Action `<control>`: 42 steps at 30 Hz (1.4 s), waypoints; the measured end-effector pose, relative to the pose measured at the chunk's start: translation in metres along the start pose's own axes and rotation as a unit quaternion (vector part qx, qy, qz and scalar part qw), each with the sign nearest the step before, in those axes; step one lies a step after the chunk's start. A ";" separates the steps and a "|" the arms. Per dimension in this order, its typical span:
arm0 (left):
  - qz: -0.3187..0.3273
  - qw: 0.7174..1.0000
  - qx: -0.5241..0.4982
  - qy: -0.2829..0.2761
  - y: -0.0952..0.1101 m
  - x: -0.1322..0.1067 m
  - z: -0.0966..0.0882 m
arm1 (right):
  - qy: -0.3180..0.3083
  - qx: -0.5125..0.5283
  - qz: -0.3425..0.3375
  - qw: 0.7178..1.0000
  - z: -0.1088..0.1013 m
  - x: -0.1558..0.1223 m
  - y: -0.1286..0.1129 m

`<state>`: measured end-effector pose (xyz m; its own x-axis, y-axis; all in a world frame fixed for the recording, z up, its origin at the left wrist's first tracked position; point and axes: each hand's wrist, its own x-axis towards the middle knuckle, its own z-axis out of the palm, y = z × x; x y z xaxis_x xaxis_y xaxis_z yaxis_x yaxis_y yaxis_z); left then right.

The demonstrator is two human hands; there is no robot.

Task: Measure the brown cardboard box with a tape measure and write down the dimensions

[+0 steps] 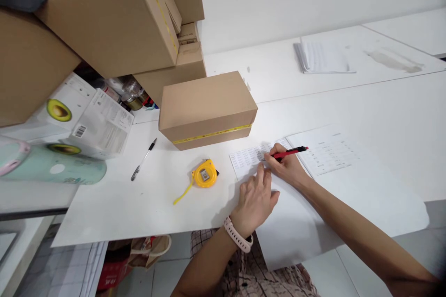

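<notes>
Fingers point(278, 148) of right hand point(287, 167) grip red pen point(294, 151).

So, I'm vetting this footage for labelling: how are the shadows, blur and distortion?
Head view: light is bright, with a soft shadow beside the left hand; the turquoise bottle looks smeared and stretched near the edge; the tape measure and red pen look fairly crisp; print on the small sheet is illegible; the upper right corner darkens.
</notes>
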<state>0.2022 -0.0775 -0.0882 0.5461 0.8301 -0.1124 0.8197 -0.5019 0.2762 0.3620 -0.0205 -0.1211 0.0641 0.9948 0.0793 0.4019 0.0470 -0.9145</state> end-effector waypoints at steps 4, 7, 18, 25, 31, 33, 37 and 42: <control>0.002 1.000 -0.007 -0.001 0.000 0.000 0.000 | 0.008 0.006 0.004 1.000 -0.001 0.000 0.001; 0.003 1.000 -0.010 -0.005 0.000 0.001 -0.001 | 0.006 0.011 0.008 1.000 -0.001 0.000 0.001; -0.002 1.000 -0.004 -0.005 0.000 0.001 0.002 | 0.015 0.011 0.015 1.000 -0.001 -0.002 -0.004; -0.003 1.000 -0.014 -0.011 0.000 0.001 -0.001 | 0.012 0.006 0.006 1.000 -0.002 -0.001 -0.004; 0.000 1.000 -0.010 -0.011 0.000 0.000 0.001 | 0.025 0.008 0.010 1.000 -0.001 -0.001 -0.004; 0.001 1.000 -0.008 -0.004 0.000 0.000 0.001 | 0.028 0.005 0.014 0.999 -0.001 -0.001 -0.005; 0.004 1.000 -0.012 0.000 0.000 -0.001 0.001 | 0.022 0.001 0.015 1.000 -0.002 -0.001 -0.007; 0.001 1.000 -0.024 -0.001 -0.001 0.000 0.002 | 0.025 0.001 0.016 1.000 -0.001 -0.002 -0.008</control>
<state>0.2017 -0.0780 -0.0901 0.5477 0.8288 -0.1147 0.8097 -0.4905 0.3221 0.3595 -0.0228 -0.1133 0.1230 0.9900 0.0695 0.3974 0.0151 -0.9175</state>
